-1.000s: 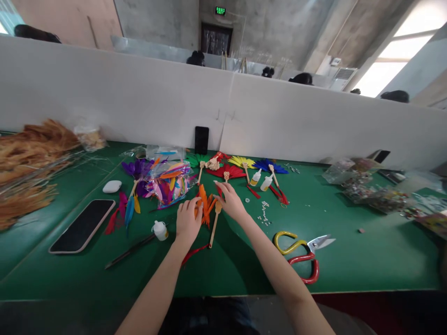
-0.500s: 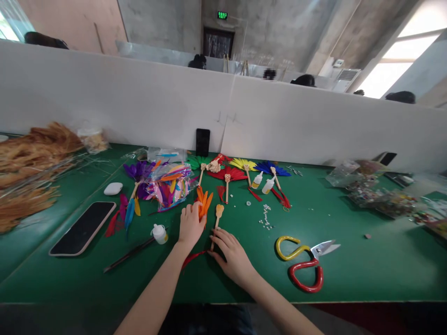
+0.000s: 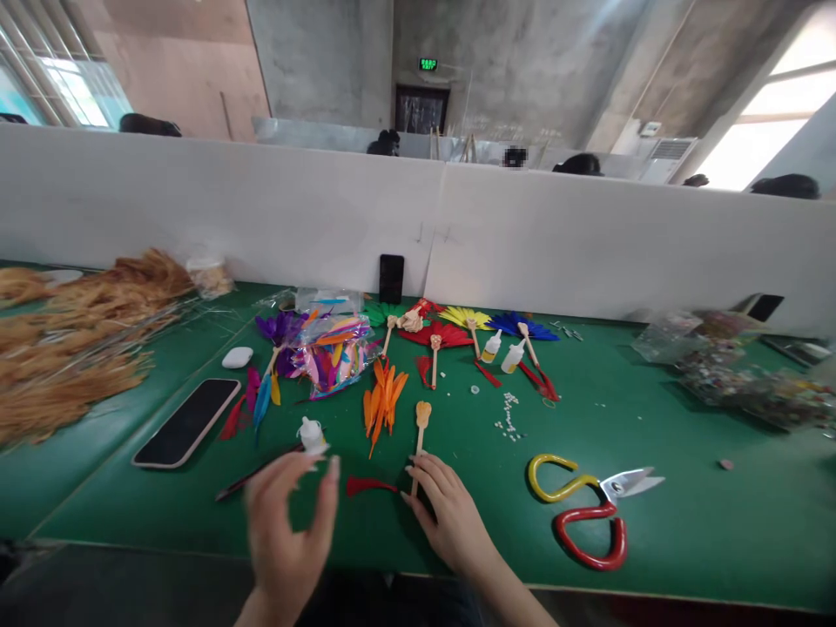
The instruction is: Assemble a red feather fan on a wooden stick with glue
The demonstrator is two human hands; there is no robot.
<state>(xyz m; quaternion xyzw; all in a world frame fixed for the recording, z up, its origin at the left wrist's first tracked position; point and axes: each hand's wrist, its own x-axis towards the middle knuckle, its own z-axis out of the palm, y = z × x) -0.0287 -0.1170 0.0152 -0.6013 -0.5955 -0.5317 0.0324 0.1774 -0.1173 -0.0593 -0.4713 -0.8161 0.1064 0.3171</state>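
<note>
My right hand [image 3: 449, 507] holds the lower part of a wooden fan handle [image 3: 423, 418] against the green table, fingers on one side and thumb near its end. A red tassel [image 3: 371, 486] extends from the handle's lower end. My left hand [image 3: 291, 527], slightly blurred, is raised near the table's front edge with thumb and fingers apart and nothing visible between them. Just beyond it are a small white bottle [image 3: 312, 435] and a dark slim tool [image 3: 245, 481], partly hidden by the hand. Orange feathers [image 3: 384, 401] lie loose left of the handle.
Feather fans, including a red fan [image 3: 434, 338] and a blue fan [image 3: 522, 326], line the back beside glue bottles [image 3: 491, 347]. Scissors [image 3: 604, 492] and white beads [image 3: 509, 416] lie right. Bagged feathers [image 3: 336, 366], a phone [image 3: 187, 424] and dried plant fibres [image 3: 97, 348] are left.
My left hand has let go of the orange feathers and moved back toward me and left, fingers spreading. My right hand stays on the handle. The camera view has shifted.
</note>
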